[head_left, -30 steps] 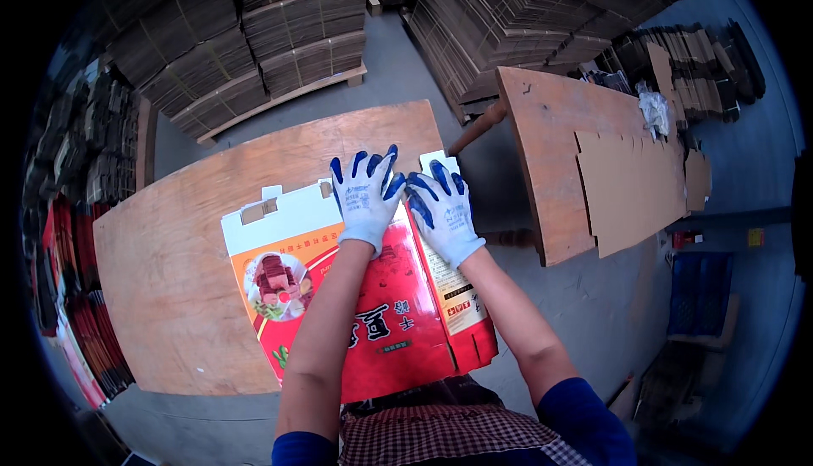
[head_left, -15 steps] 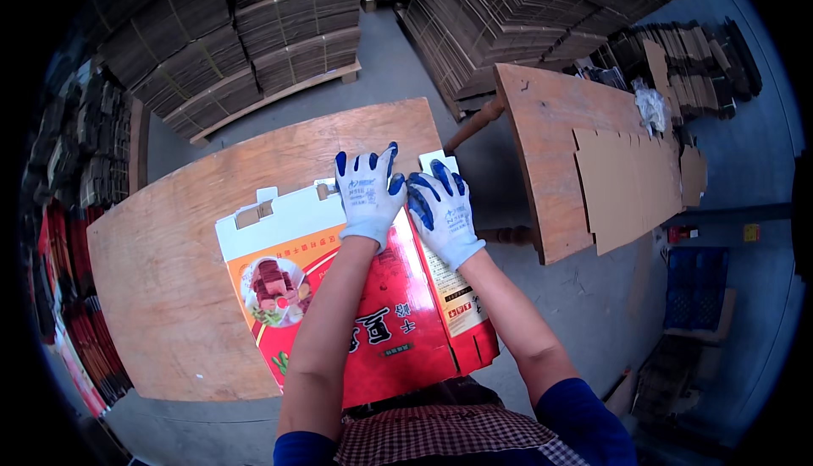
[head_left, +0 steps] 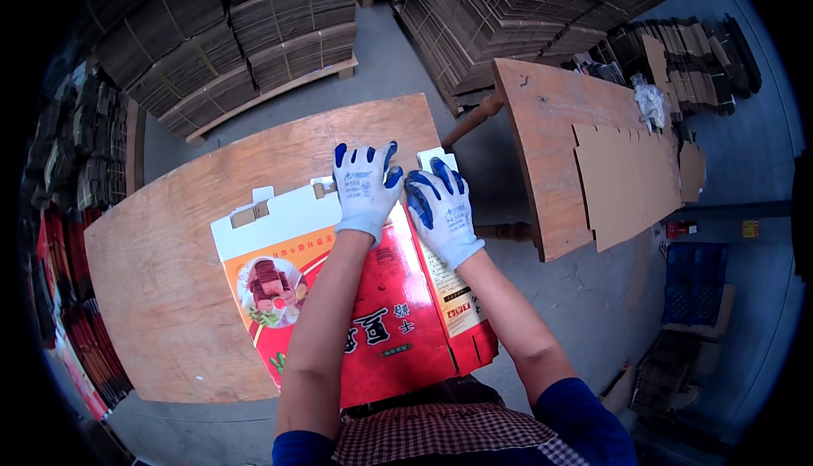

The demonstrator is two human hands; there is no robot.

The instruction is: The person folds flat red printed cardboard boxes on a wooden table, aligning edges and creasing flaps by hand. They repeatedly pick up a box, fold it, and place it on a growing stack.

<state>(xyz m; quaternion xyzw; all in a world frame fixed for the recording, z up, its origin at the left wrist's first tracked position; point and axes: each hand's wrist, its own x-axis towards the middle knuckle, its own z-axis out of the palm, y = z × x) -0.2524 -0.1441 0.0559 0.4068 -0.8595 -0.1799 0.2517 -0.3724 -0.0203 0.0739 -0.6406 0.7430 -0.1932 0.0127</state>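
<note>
Carton (head_left: pixel 405 292), red, flat: extends bodyward beneath left grip (head_left: pixel 366 191) and right grip (head_left: pixel 444 214), both touching, fingers spread; long axis unclear.

Front panel of the flat red-and-orange printed cardboard box (head_left: pixel 415 297): large black characters outlined in white, toward 7 o'clock of the view.
Dark strip: tiny pale characters in a line, at 6 o'clock.
Orange band: a row of small reddish characters, toward 8 o'clock.
Cream side panel (head_left: pixel 443 284): fine dark lines, too small to read, and a red block with pale characters, at 5 o'clock.
Left white knit glove with blue fingertips (head_left: pixel 362 191): small blue print across the back, at 10 o'clock.
Matching right glove (head_left: pixel 446 212): similar blue print, at 3 o'clock.
</note>
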